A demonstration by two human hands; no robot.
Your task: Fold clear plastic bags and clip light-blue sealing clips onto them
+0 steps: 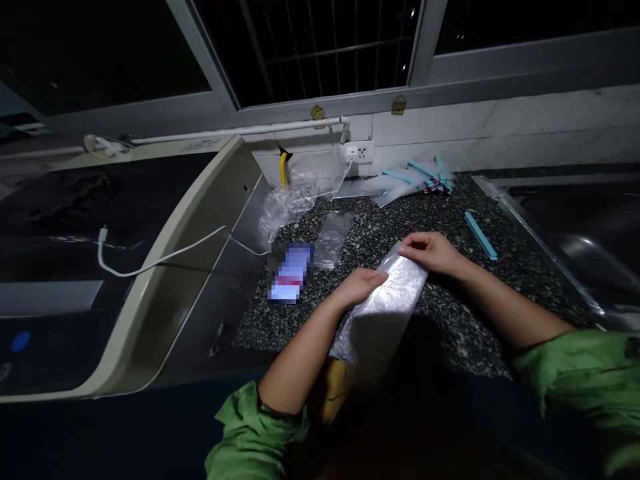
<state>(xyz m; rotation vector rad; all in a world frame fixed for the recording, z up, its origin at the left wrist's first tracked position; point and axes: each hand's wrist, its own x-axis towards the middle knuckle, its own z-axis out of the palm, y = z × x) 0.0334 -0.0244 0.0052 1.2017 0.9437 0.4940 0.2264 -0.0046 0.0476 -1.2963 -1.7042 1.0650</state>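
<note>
A stack of clear plastic bags [395, 300], shiny under the light, slants over the counter's front edge. My left hand [361, 287] is closed on its left side, the thumb lying on top. At the far right corner, my right hand [429, 252] pinches the plastic between thumb and fingertips. One flat clear bag [334, 233] lies on the counter beyond my left hand. To the right of my right hand is a light-blue strip [481, 235]. Bags with similar blue strips [420, 179] lie in a pile near the wall.
A lit phone [291, 273], its screen blurred, lies left of my hands. A washing machine [200, 213] with a white cable [160, 262] across it stands at left. Crumpled plastic [290, 200] is heaped beside it. A metal sink [585, 227] is at right, a wall socket [363, 153] behind.
</note>
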